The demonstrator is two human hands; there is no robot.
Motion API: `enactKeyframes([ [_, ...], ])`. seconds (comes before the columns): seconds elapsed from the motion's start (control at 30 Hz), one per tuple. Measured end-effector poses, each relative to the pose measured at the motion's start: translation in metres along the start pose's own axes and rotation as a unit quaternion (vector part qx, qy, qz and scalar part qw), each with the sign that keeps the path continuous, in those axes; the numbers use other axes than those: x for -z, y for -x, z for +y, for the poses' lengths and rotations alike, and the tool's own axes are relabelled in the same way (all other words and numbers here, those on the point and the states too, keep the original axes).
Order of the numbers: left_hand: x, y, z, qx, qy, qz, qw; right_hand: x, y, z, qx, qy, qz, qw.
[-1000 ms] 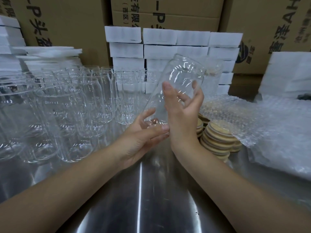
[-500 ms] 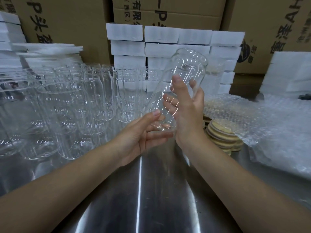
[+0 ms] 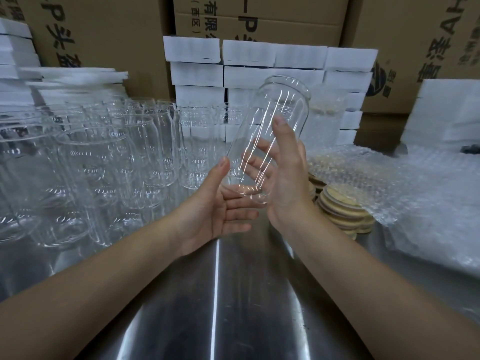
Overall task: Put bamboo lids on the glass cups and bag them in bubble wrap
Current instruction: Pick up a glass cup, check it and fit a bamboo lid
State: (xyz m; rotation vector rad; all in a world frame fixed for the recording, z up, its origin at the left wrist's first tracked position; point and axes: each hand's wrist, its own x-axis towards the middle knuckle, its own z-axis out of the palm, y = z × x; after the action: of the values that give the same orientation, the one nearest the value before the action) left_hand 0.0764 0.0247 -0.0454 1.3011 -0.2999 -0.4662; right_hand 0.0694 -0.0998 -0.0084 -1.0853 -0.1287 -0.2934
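Item: tall clear cylindrical glass cup, no lid fitted, held above the brushed stainless-steel tabletop, tilted with its open mouth toward 1 o'clock and its base toward 7 o'clock

Right hand: clasped on the lower half of the cup, thumb up the near side, fingers spread behind the glass and seen through it

Left hand: palm up at the cup's base, fingers apart and loosely extended, thumb raised beside the lower wall; whether it touches the glass cannot be told

Stock at 9 to 11 o'clock: a dense group of matching empty clear glass cups, upright on the tabletop

Stock at 3 o'clock, just beside the right wrist: stacks of round pale bamboo lids, partly under the edge of a sheet of clear bubble wrap spread across the right side

Background at 12 o'clock: stacked white foam blocks before brown printed cardboard cartons; further white foam at far left and far right
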Motion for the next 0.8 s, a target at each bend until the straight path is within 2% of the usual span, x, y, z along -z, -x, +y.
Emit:
enactKeyframes([
  [0.23,-0.001,-0.004,-0.002,0.004,-0.039,0.003,0.999,0.001,-0.005,0.001,-0.026,-0.014,0.019,0.999],
  [0.4,-0.004,-0.007,-0.005,-0.004,-0.001,0.024,1.000,0.001,-0.006,0.003,-0.017,-0.022,0.035,0.999],
  [0.5,-0.013,-0.007,-0.008,-0.087,-0.004,0.101,0.991,0.000,-0.005,0.004,-0.010,-0.016,0.054,0.998],
  [0.57,-0.016,-0.002,-0.008,-0.172,-0.092,0.137,0.971,-0.001,-0.005,0.005,0.003,-0.006,0.064,0.998],
  [0.63,-0.018,0.003,-0.010,-0.231,-0.174,0.137,0.947,-0.002,-0.004,0.006,0.011,-0.007,0.073,0.997],
  [0.8,-0.021,0.011,-0.002,-0.253,-0.191,0.170,0.933,-0.002,-0.001,0.005,0.037,-0.003,0.041,0.998],
])
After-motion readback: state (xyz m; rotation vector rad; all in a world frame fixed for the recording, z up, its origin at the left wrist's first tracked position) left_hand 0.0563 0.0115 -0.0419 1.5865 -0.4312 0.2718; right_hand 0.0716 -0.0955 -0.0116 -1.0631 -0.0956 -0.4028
